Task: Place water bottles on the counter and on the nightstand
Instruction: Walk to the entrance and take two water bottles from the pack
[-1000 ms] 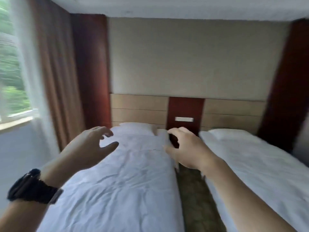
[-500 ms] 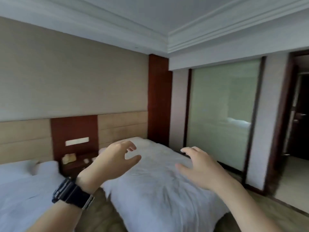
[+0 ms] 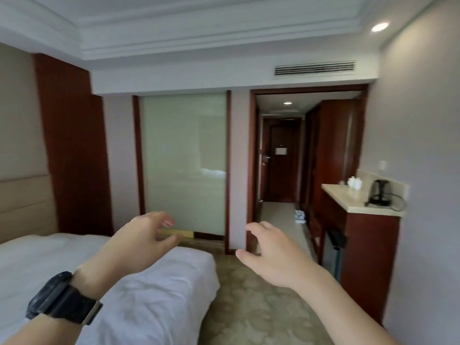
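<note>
My left hand (image 3: 139,240), with a black watch on its wrist, is raised over the foot of a white bed (image 3: 149,295), fingers spread and holding nothing. Held out over the carpet, my right hand (image 3: 271,255) is also empty with its fingers apart. A beige stone counter (image 3: 348,199) on a red-brown cabinet stands at the right wall, well beyond my right hand. No water bottle is clearly visible. On the hallway floor lies a small blurred pack (image 3: 300,216); what it holds I cannot tell.
A black kettle (image 3: 379,192) with its cord and small white cups (image 3: 354,182) sit on the counter. A frosted glass panel (image 3: 184,165) faces me. An open doorway leads to a hallway ending at a dark door (image 3: 281,165). Patterned carpet (image 3: 249,307) runs between bed and cabinet.
My view has swung right, from the two beds and headboard to the glass panel, hallway and counter. Both hands stay raised, open and empty.
</note>
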Available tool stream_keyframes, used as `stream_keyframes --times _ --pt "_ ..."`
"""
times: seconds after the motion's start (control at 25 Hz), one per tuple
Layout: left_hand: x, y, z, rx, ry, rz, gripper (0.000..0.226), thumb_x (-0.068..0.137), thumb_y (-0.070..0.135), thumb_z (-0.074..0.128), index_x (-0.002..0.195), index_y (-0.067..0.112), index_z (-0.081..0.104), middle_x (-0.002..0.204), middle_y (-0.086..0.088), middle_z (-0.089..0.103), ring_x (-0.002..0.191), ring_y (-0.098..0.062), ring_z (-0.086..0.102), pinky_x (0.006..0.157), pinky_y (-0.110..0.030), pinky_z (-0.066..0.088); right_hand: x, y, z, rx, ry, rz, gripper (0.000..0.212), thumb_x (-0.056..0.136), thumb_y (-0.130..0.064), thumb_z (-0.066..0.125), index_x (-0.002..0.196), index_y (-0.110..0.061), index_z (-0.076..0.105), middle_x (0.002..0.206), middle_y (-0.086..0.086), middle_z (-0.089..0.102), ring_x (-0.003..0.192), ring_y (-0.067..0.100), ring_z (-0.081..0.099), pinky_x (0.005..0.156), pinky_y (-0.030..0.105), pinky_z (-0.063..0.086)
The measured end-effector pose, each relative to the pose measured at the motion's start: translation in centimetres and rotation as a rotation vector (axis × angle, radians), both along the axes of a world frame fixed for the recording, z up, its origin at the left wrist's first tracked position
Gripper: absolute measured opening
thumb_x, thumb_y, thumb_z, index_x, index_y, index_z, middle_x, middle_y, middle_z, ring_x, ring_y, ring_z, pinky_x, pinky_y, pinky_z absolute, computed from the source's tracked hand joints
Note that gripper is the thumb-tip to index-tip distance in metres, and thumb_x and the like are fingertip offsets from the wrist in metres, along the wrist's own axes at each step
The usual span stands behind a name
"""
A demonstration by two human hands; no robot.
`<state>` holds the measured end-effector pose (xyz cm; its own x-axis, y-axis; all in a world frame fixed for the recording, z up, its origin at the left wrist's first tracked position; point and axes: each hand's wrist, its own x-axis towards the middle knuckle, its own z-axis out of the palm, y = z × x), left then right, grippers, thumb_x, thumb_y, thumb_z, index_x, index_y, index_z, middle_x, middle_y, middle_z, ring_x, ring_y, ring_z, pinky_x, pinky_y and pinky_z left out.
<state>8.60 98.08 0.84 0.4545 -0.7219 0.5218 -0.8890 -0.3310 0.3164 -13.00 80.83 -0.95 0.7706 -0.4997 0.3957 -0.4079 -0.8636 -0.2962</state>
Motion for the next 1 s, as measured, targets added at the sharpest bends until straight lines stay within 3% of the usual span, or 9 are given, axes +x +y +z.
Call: stream_keyframes --times 0.24,0.48,0.6,0.68,0.76,0.88,1.0 --pt "3.2 -8.3 -0.1 0.036 -0.027 -0.210 0.038 0.085 0.053 0.060 0.114 0.030 0.062 0.112 0.016 0.064 0.107 -0.007 0.060 0.089 -0.028 0.049 1.3 -4.0 0.9 -0.005 0.002 -0.187 0.068 0.091 -0.057 0.050 0.149 -0.026 0.036 0.146 -0.005 0.047 0.131 0.016 0.047 0.104 0.033 0.042" --pt "5.6 -16.5 -0.3 0.028 -0.001 -0.332 0.036 0.087 0.052 0.058 0.116 0.030 0.059 0.109 0.015 0.063 0.098 -0.005 0.060 0.083 -0.025 0.049 2.7 -10.1 0.4 0.021 -0.031 -0.319 0.066 0.090 -0.058 0.050 0.148 -0.029 0.037 0.136 -0.008 0.054 0.111 0.009 0.055 0.083 0.023 0.038" --pt "7.0 -21.7 -1.0 0.018 0.017 -0.373 0.036 0.088 0.051 0.058 0.116 0.030 0.060 0.105 0.016 0.063 0.094 -0.005 0.059 0.079 -0.024 0.048 3.4 -14.6 -0.5 0.058 -0.067 -0.368 0.064 0.090 -0.056 0.051 0.146 -0.028 0.039 0.112 -0.010 0.062 0.099 0.006 0.058 0.078 0.023 0.041" --pt "7.9 -25.8 -1.9 0.023 0.031 -0.395 0.035 0.088 0.051 0.058 0.116 0.030 0.060 0.100 0.017 0.064 0.091 -0.005 0.060 0.077 -0.022 0.048 4.2 -18.3 -1.3 0.093 -0.067 -0.381 0.056 0.090 -0.055 0.052 0.138 -0.027 0.045 0.085 -0.008 0.067 0.079 0.006 0.062 0.069 0.027 0.049" --pt "9.0 -30.6 -2.9 0.049 0.084 -0.420 0.031 0.089 0.048 0.059 0.113 0.030 0.061 0.094 0.019 0.064 0.086 -0.005 0.062 0.074 -0.019 0.049 5.2 -22.9 -2.6 0.170 -0.098 -0.402 0.042 0.091 -0.052 0.054 0.124 -0.026 0.051 0.073 -0.001 0.069 0.069 0.011 0.065 0.066 0.032 0.052" --pt "10.8 -38.7 -3.6 0.095 0.114 -0.446 0.026 0.090 0.046 0.060 0.110 0.029 0.062 0.093 0.017 0.065 0.082 -0.005 0.065 0.069 -0.015 0.050 7.0 -31.2 -3.8 0.242 -0.191 -0.422 0.031 0.090 -0.049 0.056 0.108 -0.024 0.053 0.073 0.003 0.068 0.069 0.016 0.066 0.064 0.032 0.050" --pt "13.5 -47.3 -2.5 0.118 0.118 -0.437 0.026 0.089 0.046 0.060 0.109 0.030 0.063 0.093 0.016 0.066 0.084 -0.006 0.064 0.071 -0.016 0.050 9.8 -40.2 -3.3 0.286 -0.219 -0.419 0.027 0.091 -0.048 0.056 0.104 -0.024 0.052 0.077 0.006 0.070 0.071 0.020 0.068 0.064 0.033 0.051"
